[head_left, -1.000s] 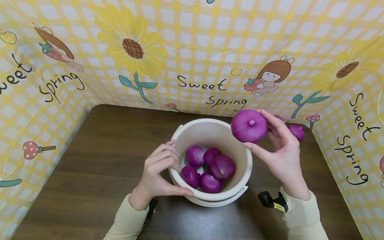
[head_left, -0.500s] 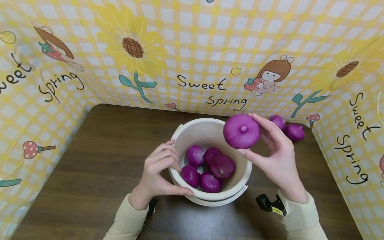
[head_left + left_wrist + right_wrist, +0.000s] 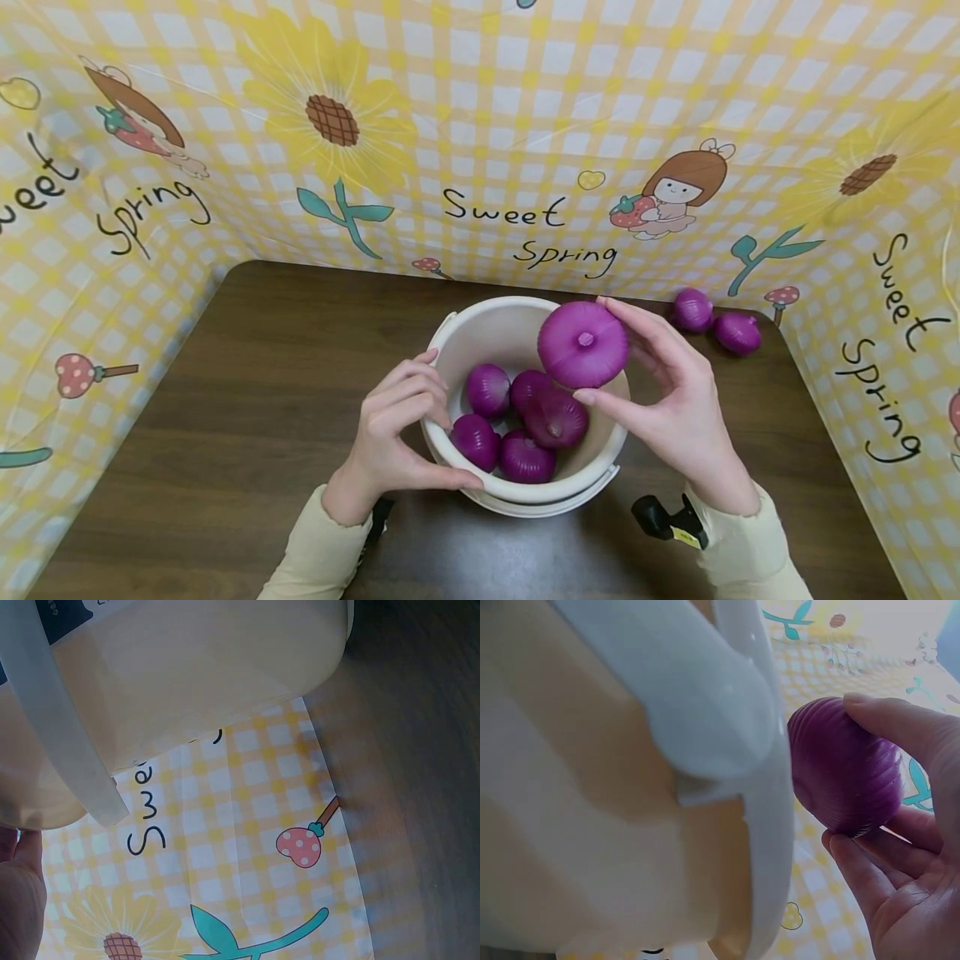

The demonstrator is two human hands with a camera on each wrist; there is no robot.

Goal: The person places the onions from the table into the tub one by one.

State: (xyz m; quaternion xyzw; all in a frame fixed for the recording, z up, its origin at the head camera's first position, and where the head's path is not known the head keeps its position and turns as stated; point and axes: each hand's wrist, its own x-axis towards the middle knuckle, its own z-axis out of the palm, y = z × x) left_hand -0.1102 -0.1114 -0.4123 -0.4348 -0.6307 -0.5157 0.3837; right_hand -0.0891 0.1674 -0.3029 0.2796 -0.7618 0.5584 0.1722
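Over the bucket [image 3: 491, 329], the right hand [image 3: 686, 404] pinches a purple onion [image 3: 582, 344], which has just shifted leftward from the rim [image 3: 438, 342], so it seems nearer the five onions [image 3: 488, 390] inside; the left hand [image 3: 397, 433] grips the rim
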